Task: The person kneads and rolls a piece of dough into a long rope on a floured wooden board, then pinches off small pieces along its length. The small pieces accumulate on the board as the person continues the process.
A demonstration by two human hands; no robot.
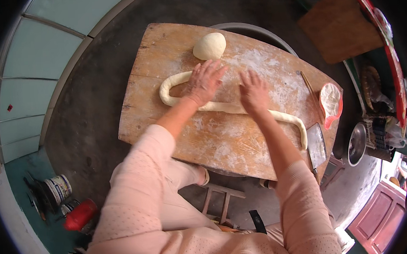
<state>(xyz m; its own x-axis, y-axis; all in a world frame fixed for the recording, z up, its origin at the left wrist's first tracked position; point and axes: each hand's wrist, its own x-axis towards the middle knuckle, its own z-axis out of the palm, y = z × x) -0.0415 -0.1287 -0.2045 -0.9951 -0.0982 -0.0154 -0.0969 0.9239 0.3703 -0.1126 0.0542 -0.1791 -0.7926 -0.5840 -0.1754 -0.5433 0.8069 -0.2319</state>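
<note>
A long rope of dough [223, 108] lies across a floured wooden board [204, 137]. Its left end bends back in a loop, and its right end curves towards me. My left hand [205, 80] is spread palm down over the looped part, hiding that end of the rope. Over the middle of the rope, my right hand [254, 90] reaches with its fingers pointing away from me; its wrist covers a piece of the dough. Whether either palm presses on anything cannot be told. Beyond my left fingertips rests a smooth ball of dough [209, 46].
On the board's right side are a thin wooden stick [311, 94], a red scoop of flour [331, 100] and a cleaver [317, 146]. A large metal basin [264, 29] shows behind the board. A metal bowl [357, 145] stands off to the right. Below is a wooden stool [223, 197].
</note>
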